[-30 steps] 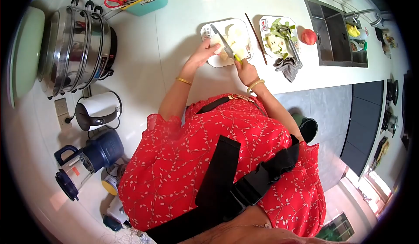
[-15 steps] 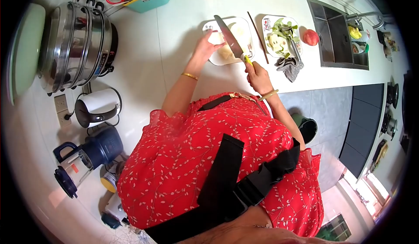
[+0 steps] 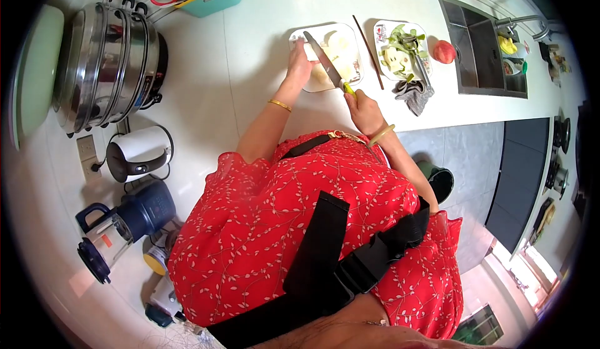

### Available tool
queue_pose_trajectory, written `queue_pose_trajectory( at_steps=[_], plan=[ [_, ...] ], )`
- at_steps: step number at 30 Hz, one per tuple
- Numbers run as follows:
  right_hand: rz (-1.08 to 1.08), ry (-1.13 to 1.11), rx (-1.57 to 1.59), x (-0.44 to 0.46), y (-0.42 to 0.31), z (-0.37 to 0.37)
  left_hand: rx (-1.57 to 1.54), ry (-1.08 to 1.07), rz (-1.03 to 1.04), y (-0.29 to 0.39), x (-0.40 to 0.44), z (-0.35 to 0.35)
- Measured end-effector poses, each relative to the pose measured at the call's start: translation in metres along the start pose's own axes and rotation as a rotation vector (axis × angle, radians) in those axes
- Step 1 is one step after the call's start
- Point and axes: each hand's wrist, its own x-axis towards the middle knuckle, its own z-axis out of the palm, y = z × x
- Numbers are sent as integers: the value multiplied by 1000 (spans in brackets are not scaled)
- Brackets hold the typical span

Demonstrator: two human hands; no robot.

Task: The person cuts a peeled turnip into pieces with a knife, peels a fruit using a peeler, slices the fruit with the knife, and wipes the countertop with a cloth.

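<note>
My right hand (image 3: 364,110) is closed around the yellow-green handle of a knife (image 3: 324,59). The blade slants up and to the left over a white patterned plate (image 3: 355,76). Pale peeled pieces (image 3: 339,41) lie on that plate. At its left side my left hand (image 3: 300,64) has its fingers round a pale piece (image 3: 309,51), right beside the blade.
Right of a brown chopstick (image 3: 368,52), a second plate (image 3: 379,31) bears green peelings and a peeler. A grey cloth (image 3: 414,98), a red fruit (image 3: 444,52) and the sink (image 3: 470,49) are farther right. Steamer pots (image 3: 112,68) and a kettle (image 3: 140,155) stand left.
The knife was raised off the pale piece half a second ago and is now lower and closer to my left hand. My left hand has turned around the piece.
</note>
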Motion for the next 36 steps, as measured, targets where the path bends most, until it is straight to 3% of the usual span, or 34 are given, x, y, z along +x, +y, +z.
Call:
queue_pose_trajectory(
  at_steps=[6, 8, 11, 14, 17, 22, 26, 29, 30, 33, 36],
  plan=[
    [22, 51, 30, 8, 11, 27, -81, 9, -57, -27, 23, -12],
    [-47, 104, 12, 9, 22, 37, 35, -33, -27, -26, 21, -12],
    [337, -234, 395, 10, 0, 11, 123, 22, -42, -24, 21, -23],
    [453, -425, 759, 17, 9, 4, 47, 58, -115, -16, 18, -30],
    [500, -461, 871, 20, 11, 1, 19, 62, -197, -11, 21, -40],
    [454, -373, 690, 16, 18, 3, 79, -3, -207, -10, 28, -49],
    [456, -294, 731, 12, 21, -4, 375, -7, -188, 4, 20, -33],
    [464, -220, 793, 8, 33, -15, 666, -52, 76, -8, 32, -35],
    [468, -200, 792, 6, 37, -19, 752, -84, 50, -3, 29, -32],
    [484, -140, 790, 1, 47, -28, 1142, -152, 347, 1, 19, -28],
    [495, -100, 800, -4, 50, -33, 1362, -184, 457, 0, 19, -31]
  ],
)
